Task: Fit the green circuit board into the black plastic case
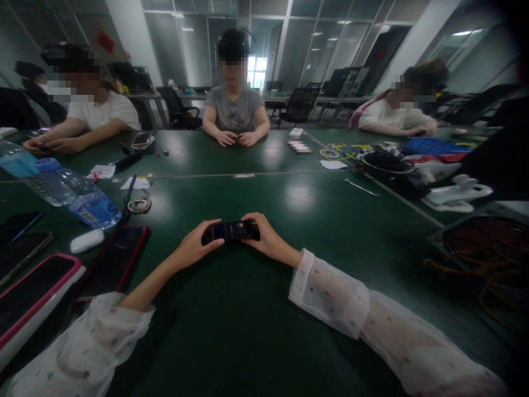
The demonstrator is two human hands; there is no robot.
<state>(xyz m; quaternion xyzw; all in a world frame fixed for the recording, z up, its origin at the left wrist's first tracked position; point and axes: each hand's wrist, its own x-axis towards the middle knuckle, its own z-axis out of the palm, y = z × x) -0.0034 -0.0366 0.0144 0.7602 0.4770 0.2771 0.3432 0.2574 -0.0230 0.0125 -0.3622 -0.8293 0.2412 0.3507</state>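
A small black handheld device with a lit screen, phone-like in shape [232, 231], is held sideways just over the green table [248, 309]. My left hand [198, 242] grips its left end, the thumb along the near edge. Round its right end closes my right hand [265, 234], fingers on the far side. The writing on the screen is too small to read. Left of my left hand lies a dark phone with a red edge [118, 256], and a white earbud case [86, 241] is beside it.
More phones, one in a pink case [39, 289], lie at left near water bottles [88, 201]. A wrench [361, 187], coiled cables [330, 153] and a metal box with a fan and wires [483, 242] are at right. Several people sit round the table.
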